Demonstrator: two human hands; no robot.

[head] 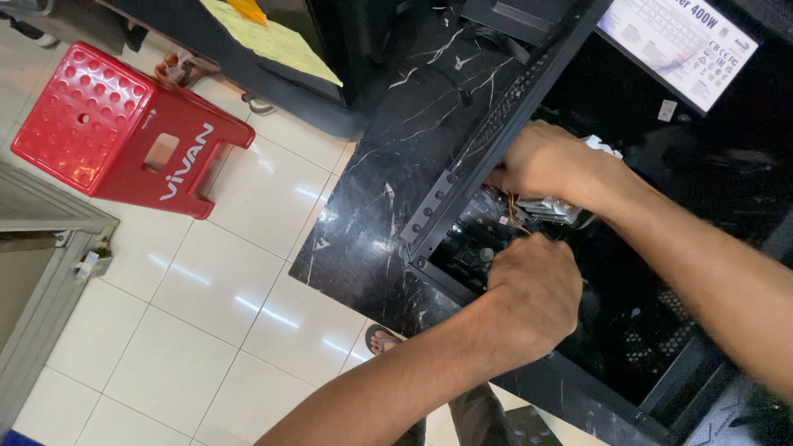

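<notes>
White rectangular label [679, 45], upper right

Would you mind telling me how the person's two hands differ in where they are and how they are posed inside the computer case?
The left hand is curled like a fist near the case's lower edge; the right hand sits higher, against the upper rim. The left hand shows its back, with its fingers hidden; the right hand reaches sideways near thin wires. Both are bare and work over the board inside the black case; what either grips cannot be told.

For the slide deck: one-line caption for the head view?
Both hands, left and right, reach into an open black computer case on a black marbled counter, red stool nearby.
</notes>
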